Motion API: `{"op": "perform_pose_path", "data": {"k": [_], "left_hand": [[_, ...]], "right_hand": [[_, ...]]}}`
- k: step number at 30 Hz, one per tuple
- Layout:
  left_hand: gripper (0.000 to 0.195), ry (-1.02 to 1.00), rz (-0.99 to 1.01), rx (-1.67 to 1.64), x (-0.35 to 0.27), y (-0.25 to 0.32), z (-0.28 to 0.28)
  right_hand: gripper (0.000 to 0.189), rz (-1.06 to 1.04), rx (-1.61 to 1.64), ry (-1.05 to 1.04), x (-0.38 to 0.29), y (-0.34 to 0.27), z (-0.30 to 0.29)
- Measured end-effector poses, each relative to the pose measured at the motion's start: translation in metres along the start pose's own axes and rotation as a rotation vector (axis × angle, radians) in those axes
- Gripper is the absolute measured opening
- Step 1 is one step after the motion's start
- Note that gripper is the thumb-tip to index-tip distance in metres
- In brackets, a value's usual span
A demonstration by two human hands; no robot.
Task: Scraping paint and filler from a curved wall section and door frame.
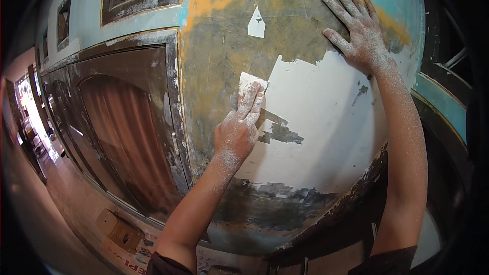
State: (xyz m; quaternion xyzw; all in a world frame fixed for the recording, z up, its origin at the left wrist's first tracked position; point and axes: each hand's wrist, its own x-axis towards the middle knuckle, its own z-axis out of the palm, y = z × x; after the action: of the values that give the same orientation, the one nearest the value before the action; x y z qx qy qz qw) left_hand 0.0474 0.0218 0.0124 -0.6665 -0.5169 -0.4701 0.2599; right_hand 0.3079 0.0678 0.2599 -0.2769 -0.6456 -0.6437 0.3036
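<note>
My left hand [237, 131] grips a small flat putty spreader [247, 79], two fingers stretched along its face, which is smeared with white paste. The spreader lies against the wall at the left edge of a broad white putty layer [324, 122]. Around that layer shows a rough olive-brown wall surface [214, 61], with one separate white patch [256, 25] higher up. Higher and to the right, my right hand [359, 32] rests on the wall with fingers spread, holding nothing. White dust coats both hands and forearms. Dark gaps [284, 134] break the putty near the left hand.
Left of the wall stands a brown wooden door frame [172, 68] with an orange-brown curtain [118, 118]. A brown plastic stool [120, 231] is on the floor below. A dark window frame [445, 42] borders the wall on the right.
</note>
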Motion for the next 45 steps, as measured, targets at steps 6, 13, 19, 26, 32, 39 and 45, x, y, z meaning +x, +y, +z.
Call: {"op": "perform_pose_path", "data": {"k": [6, 13, 19, 26, 32, 39, 45], "left_hand": [[0.084, 0.048, 0.033, 0.010, 0.007, 0.001, -0.001], [0.081, -0.067, -0.061, 0.052, 0.019, 0.013, -0.013], [0.081, 0.029, -0.005, 0.063, 0.029, 0.013, -0.013], [0.081, 0.025, -0.004, 0.089, 0.042, 0.019, -0.019], [0.077, 0.019, -0.007, 0.055, 0.052, 0.024, -0.033], [0.078, -0.021, 0.030, -0.017, -0.031, -0.003, -0.021], [0.077, -0.097, -0.045, 0.020, -0.060, -0.012, -0.007]], "right_hand": [[0.070, -0.003, 0.014, 0.021, 0.001, 0.000, 0.001], [0.072, 0.006, 0.013, 0.018, 0.001, 0.001, 0.001], [0.071, 0.066, 0.058, 0.005, -0.001, -0.002, 0.002], [0.067, 0.085, 0.060, -0.037, 0.000, -0.004, -0.001], [0.069, 0.081, 0.083, -0.046, 0.001, 0.000, -0.009], [0.069, 0.077, 0.066, -0.007, -0.002, 0.001, -0.004], [0.069, 0.087, 0.045, 0.004, -0.002, -0.002, 0.002]]}}
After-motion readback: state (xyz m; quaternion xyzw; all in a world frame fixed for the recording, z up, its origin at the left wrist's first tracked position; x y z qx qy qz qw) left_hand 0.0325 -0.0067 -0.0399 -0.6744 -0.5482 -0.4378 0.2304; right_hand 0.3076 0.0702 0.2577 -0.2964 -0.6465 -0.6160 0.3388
